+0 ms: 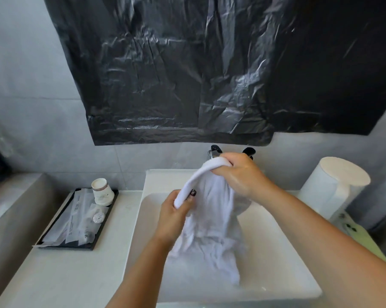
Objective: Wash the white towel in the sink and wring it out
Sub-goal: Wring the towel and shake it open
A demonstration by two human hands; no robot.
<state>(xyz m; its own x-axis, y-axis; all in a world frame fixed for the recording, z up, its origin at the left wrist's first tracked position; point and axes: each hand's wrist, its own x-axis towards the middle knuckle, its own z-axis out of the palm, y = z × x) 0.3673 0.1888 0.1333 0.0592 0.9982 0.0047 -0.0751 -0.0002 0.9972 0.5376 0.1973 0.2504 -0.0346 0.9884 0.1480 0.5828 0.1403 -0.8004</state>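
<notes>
The white towel hangs over the white rectangular sink, its lower end bunched in the basin. My left hand grips the towel's rolled upper edge at its near left end. My right hand grips the same edge higher up, near the black faucet, which my hand partly hides. The edge stretches between both hands above the basin.
A black tray with wrapped toiletries and stacked paper cups sits on the counter at the left. A white kettle stands right of the sink. Black plastic sheeting covers the wall above.
</notes>
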